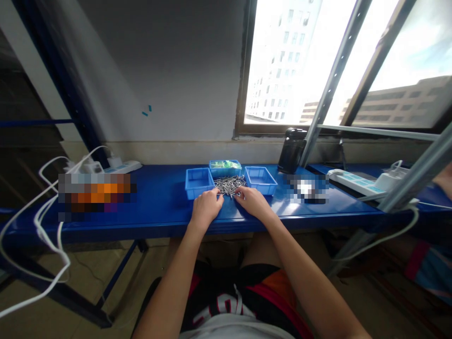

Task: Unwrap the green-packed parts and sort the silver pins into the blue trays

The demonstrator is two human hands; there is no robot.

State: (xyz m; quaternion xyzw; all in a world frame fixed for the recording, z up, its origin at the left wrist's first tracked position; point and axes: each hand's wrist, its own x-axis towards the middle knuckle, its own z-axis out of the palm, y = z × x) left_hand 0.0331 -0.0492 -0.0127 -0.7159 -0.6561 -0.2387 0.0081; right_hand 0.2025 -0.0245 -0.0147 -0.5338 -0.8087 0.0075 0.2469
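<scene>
A heap of thin silvery metal fasteners (231,185), screws or nails, lies loose on the blue table between two blue plastic bins. My left hand (207,206) touches the heap's near left edge, fingers curled together. At the near right edge, my right hand (252,201) has its thumb and fingers pinched. What either hand holds is too small to make out. The left blue bin (199,191) and right blue bin (263,188) show bare insides. Behind the heap, a third blue bin (216,171) contains green and clear plastic packaging (226,165).
White power strips lie at left (127,166) and right (356,182), with loose white cables (45,235). A black container (292,150) stands by the window. Blurred items (102,192) lie on the left. A metal post (416,165) rises at right, near another person's arm (443,181).
</scene>
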